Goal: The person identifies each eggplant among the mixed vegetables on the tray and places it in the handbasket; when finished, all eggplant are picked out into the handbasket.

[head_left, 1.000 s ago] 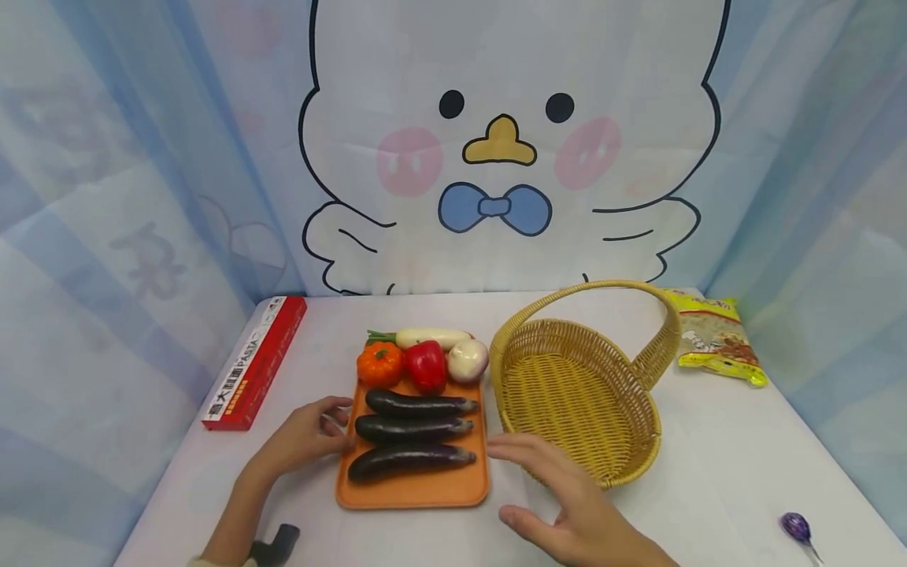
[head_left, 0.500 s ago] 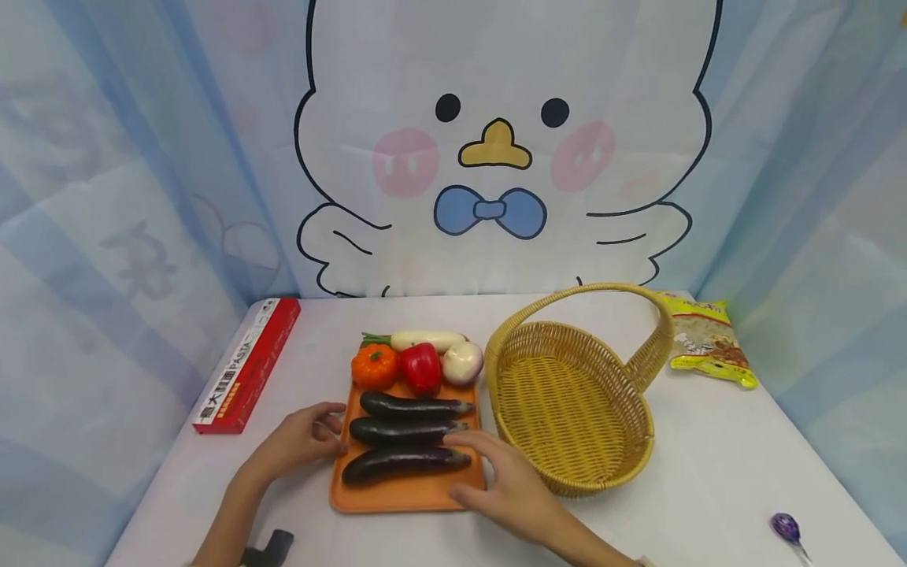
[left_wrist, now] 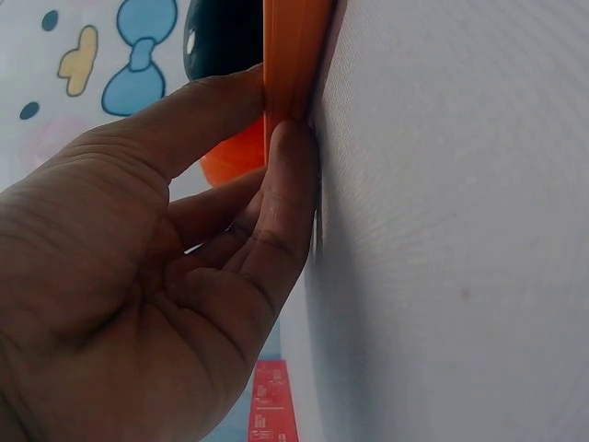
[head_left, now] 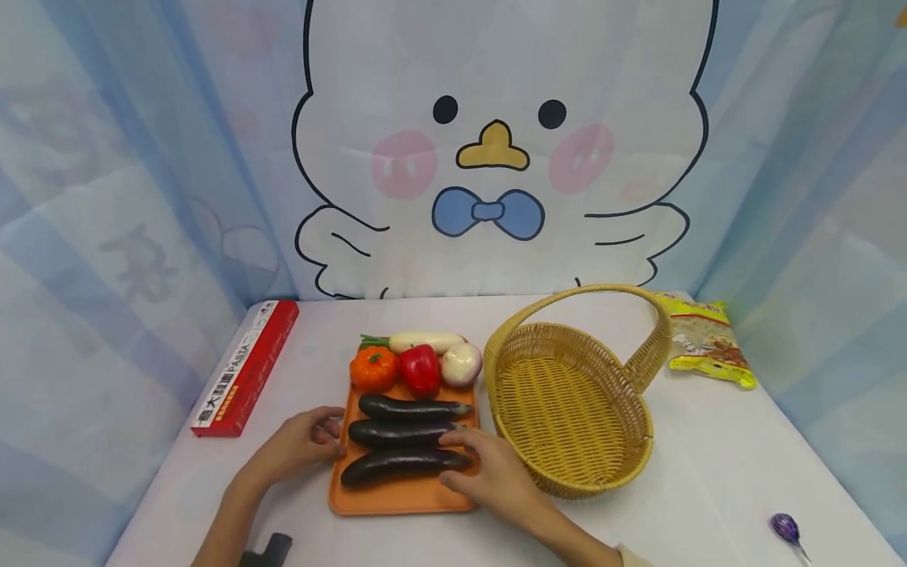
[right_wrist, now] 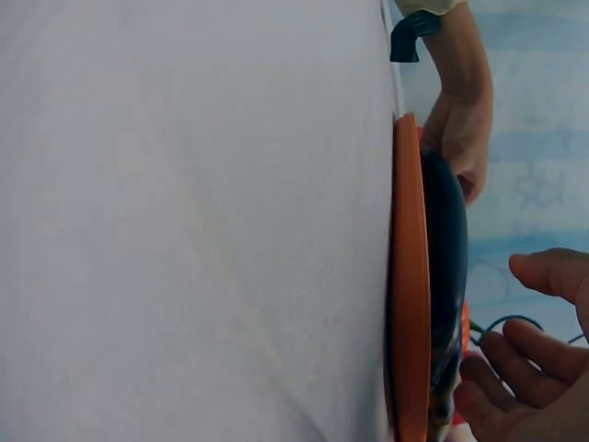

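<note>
Three dark purple eggplants [head_left: 397, 466] lie crosswise on an orange tray [head_left: 397, 504] in the head view. Behind them on it sit an orange pumpkin [head_left: 373, 369], a red bell pepper [head_left: 420, 370], a white-purple round vegetable [head_left: 461, 365] and a white radish [head_left: 425, 342]. My left hand [head_left: 301, 445] pinches the tray's left edge; in the left wrist view a fingertip lies low against its side. Over the right end of the nearest eggplant hovers my right hand [head_left: 496, 476], thumb and fingers apart. The right wrist view shows a gap between these fingers and the eggplant [right_wrist: 446, 258].
A wicker basket [head_left: 560, 409] with a tall handle stands close to the tray's right side. Behind it lies a yellow food packet [head_left: 708, 340]. A red pasta box [head_left: 248, 368] is at the left, a purple lollipop [head_left: 785, 526] at the front right.
My right hand has moved left from beside the tray to over the nearest eggplant's right end, thumb and fingers closing in slightly. The left hand stays at the tray's edge.
</note>
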A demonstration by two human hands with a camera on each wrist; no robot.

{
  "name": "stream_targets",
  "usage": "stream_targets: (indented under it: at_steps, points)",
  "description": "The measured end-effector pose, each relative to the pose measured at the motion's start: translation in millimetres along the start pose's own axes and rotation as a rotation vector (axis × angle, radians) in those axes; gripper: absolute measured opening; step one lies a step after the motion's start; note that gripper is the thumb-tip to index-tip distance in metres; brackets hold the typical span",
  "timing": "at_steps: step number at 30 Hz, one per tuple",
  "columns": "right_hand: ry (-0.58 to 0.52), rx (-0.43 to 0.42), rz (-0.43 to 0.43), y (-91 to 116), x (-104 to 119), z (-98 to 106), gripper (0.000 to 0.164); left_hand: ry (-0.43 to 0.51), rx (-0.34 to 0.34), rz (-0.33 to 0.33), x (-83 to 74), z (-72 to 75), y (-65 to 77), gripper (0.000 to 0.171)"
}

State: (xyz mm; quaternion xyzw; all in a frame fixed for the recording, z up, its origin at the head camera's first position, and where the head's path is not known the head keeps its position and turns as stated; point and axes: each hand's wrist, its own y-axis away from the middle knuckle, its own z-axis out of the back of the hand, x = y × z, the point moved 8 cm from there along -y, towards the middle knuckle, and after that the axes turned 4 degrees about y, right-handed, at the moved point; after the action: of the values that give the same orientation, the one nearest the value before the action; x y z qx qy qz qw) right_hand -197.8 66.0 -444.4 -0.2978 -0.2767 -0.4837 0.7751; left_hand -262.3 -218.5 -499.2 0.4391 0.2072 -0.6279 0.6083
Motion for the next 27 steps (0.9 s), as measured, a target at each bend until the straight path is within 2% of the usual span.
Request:
stream_targets:
  at_steps: [9,18,27]
  points:
    - [0.006,0.059,-0.038,-4,-10,-11,0.045,-0.001,0.007,0.008,-0.8,0.1,3.6,0.064]
    - [0.015,0.082,-0.081,-10,-17,-15,0.042,0.011,0.001,0.021,0.8,-0.5,1.4,0.064]
    - [0.102,0.121,-0.065,-14,-15,-20,0.041,0.006,-0.002,0.009,2.2,-1.0,0.2,0.063]
